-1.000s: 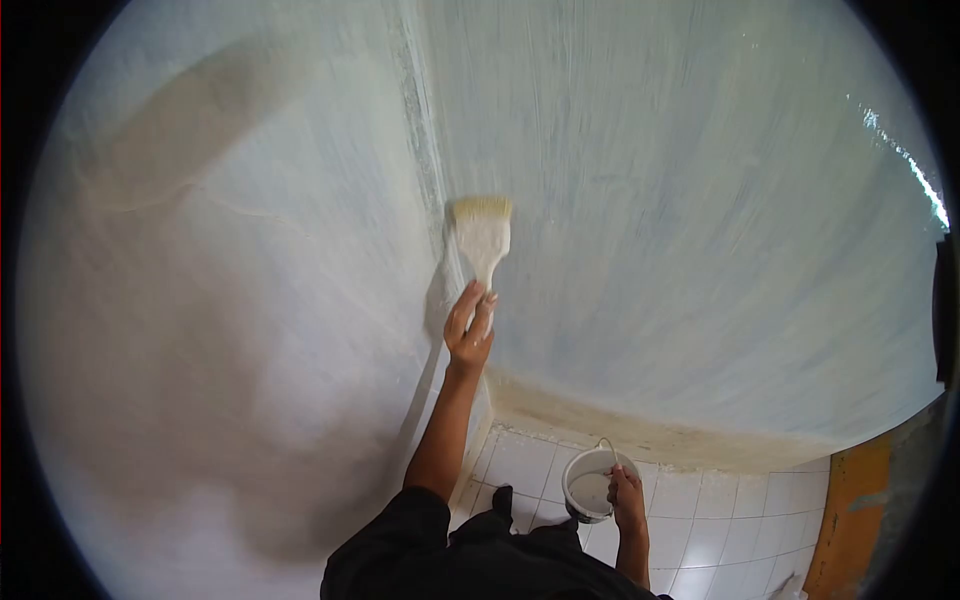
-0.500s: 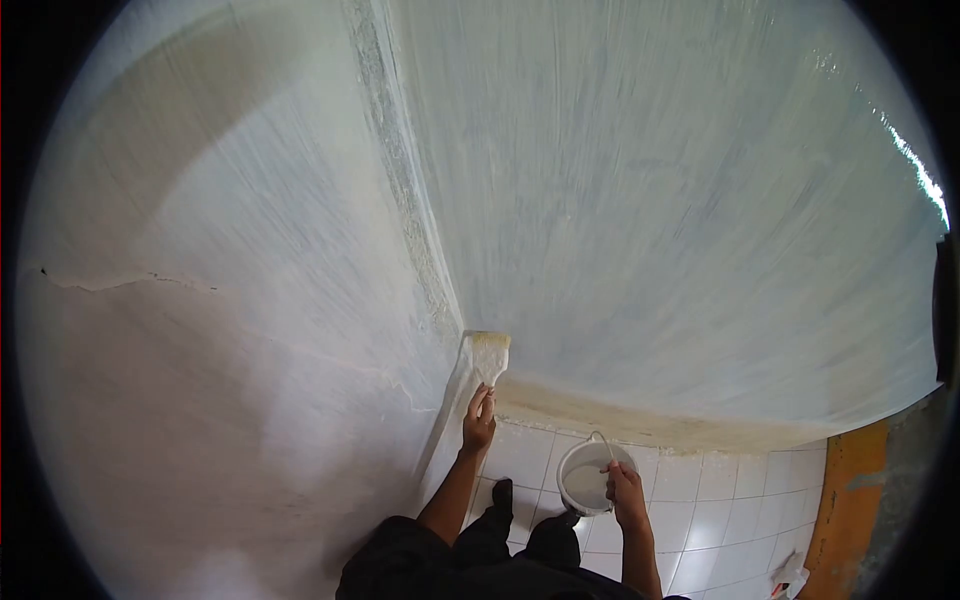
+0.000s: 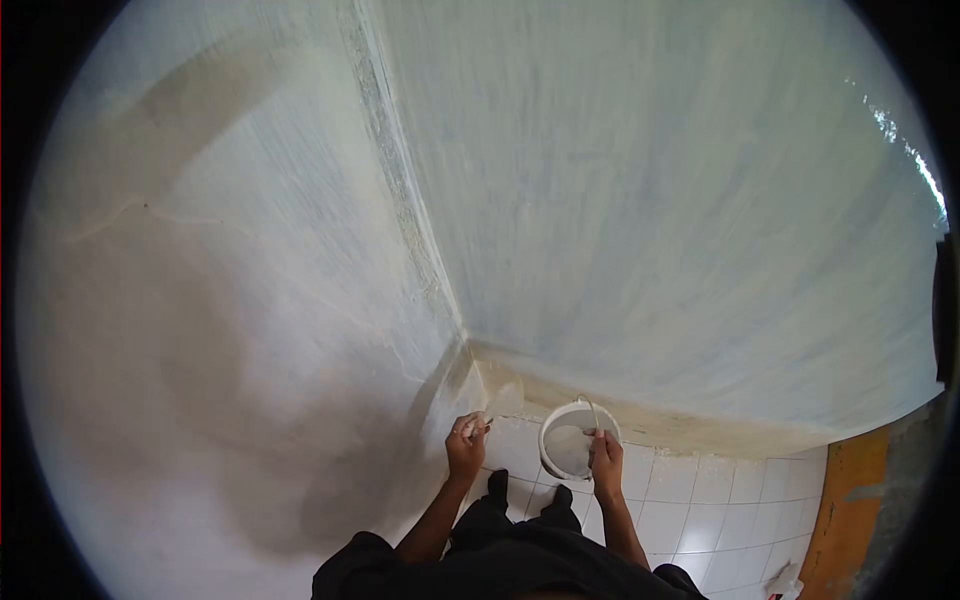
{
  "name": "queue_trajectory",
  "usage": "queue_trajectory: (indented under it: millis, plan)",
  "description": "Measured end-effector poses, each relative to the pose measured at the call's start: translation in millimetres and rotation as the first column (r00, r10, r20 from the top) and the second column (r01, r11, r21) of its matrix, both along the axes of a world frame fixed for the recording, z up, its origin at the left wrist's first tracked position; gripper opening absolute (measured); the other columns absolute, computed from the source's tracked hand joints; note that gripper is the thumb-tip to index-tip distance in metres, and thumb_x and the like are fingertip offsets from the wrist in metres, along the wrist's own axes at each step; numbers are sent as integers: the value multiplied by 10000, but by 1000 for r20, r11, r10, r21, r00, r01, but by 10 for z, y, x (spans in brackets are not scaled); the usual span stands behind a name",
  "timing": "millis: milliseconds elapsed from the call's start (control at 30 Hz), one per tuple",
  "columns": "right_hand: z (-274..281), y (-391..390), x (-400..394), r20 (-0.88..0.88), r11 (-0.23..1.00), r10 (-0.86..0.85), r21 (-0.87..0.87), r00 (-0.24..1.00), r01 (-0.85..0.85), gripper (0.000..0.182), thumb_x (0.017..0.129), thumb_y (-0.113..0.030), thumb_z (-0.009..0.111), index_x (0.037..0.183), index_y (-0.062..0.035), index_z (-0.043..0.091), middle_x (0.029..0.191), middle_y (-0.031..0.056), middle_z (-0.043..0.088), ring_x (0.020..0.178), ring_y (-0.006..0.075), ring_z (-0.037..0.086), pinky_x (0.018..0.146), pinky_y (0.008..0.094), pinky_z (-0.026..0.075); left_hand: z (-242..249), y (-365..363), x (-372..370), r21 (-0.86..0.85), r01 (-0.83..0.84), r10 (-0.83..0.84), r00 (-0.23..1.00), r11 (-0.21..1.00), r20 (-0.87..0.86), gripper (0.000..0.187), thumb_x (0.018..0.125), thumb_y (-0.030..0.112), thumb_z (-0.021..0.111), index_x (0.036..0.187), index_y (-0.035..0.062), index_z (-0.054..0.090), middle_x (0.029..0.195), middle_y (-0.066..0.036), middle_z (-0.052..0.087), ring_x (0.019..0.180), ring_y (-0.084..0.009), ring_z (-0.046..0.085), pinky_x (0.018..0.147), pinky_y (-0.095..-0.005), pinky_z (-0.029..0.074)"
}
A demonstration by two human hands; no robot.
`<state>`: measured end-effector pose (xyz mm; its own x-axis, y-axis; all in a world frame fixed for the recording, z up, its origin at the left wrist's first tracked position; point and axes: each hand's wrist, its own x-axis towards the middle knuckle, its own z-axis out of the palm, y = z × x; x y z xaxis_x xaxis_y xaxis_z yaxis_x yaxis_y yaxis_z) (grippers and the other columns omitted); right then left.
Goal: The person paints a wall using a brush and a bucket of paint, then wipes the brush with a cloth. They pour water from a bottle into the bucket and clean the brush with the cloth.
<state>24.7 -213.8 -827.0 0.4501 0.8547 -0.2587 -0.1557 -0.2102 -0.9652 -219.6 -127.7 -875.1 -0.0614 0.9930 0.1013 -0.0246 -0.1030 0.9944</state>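
Observation:
My left hand (image 3: 467,443) is closed around the handle of a wide, pale paintbrush (image 3: 505,400). The bristle end, slightly blurred, points up and to the right, beside the low band at the wall's foot. To the right, a white bucket (image 3: 543,448) hangs above the tiles with whitish liquid inside. My right hand (image 3: 606,466) grips this bucket at its right side, by the wire handle and rim; the exact finger hold is partly hidden. A small gap separates the brush from the bucket.
Two streaky, pale walls, left (image 3: 250,330) and right (image 3: 640,220), meet at a rough corner seam (image 3: 405,215). A thin crack runs across the left one. White floor tiles (image 3: 700,515) lie below, with an orange board (image 3: 845,500) and a plastic bag (image 3: 786,582) at right.
My left hand has drawn the brush down from the wall corner and tilted it rightward. My right hand has brought the bucket up and left, closer to the brush.

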Motion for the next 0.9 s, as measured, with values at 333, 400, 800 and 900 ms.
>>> queue_trajectory:
  millis: [333, 400, 800, 900]
  plan:
    - [519, -443, 557, 30, 973, 206, 102, 978, -208, 337, 1030, -314, 453, 919, -36, 608, 574, -90, 320, 472, 18, 258, 431, 221, 197, 1108, -417, 594, 34, -150, 143, 978, 988, 152, 213, 970, 138, 562, 1026, -68, 573, 960, -138, 618, 794, -219, 667, 676, -332, 614]
    - [594, -535, 641, 25, 966, 210, 146, 977, -212, 341, 1030, -310, 454, 905, -30, 603, 572, -90, 318, 470, 18, 254, 432, 225, 190, 1236, -551, 759, 53, -102, 92, 984, 993, 156, 198, 968, 110, 554, 1033, -77, 571, 975, -137, 617, 792, -207, 664, 675, -326, 615]
    - [39, -527, 344, -106, 950, 167, 282, 980, -132, 344, 1030, -294, 461, 892, -11, 599, 577, -82, 273, 484, 30, 207, 450, 241, 156, 631, -421, 1012, 238, 141, -90, 973, 961, -213, 151, 905, 90, 634, 977, -40, 606, 858, -159, 673, 720, -216, 679, 612, -317, 582]
    - [-25, -461, 400, -116, 957, 154, 267, 981, -118, 343, 1029, -294, 463, 899, -9, 604, 578, -82, 265, 482, 31, 203, 449, 242, 154, 506, -265, 1204, 249, 229, -140, 933, 941, -331, 146, 900, 105, 643, 960, -23, 605, 849, -174, 668, 717, -250, 686, 583, -336, 564]
